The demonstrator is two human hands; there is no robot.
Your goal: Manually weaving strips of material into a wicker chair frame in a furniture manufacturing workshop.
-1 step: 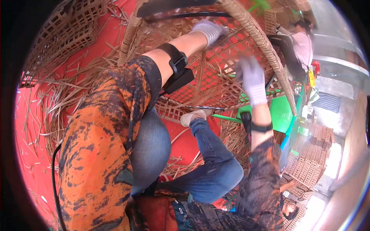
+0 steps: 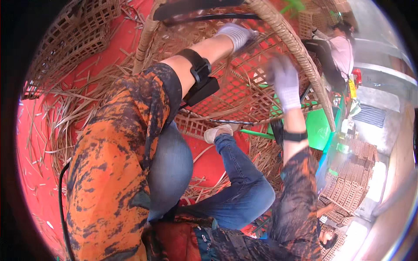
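Large woven piece (image 2: 244, 102) is in front of us, top centre of view, spanning between both hands. Versus the earlier frame: right hand (image 2: 285, 80) sits slightly higher and its forearm has shifted up with it; left hand (image 2: 237, 35) and the piece look about the same.

Piece: brown, open grid weave, red showing through the gaps, loose strips over parts of it. Thick wrapped rim (image 2: 300, 48) runs down its right side. Dark bar (image 2: 198, 8) crosses the top.

Grip: both hands in pale gloves. Left is over the weave, fingertips blurred; we can't tell if it's gripping. Right is near the rim, fingers smeared by motion; we can't tell there either.

Writing: small light mark on the teal patch (image 2: 203, 239) at our waist, too small for us to read.

Around: shoe (image 2: 217, 132) just below the piece, green panel (image 2: 318, 128) to its right, loose strips on red sheeting (image 2: 39, 130), lattice pieces (image 2: 82, 39) upper left. Co-worker (image 2: 342, 54) upper right, brown woven stacks (image 2: 348, 182) below them.
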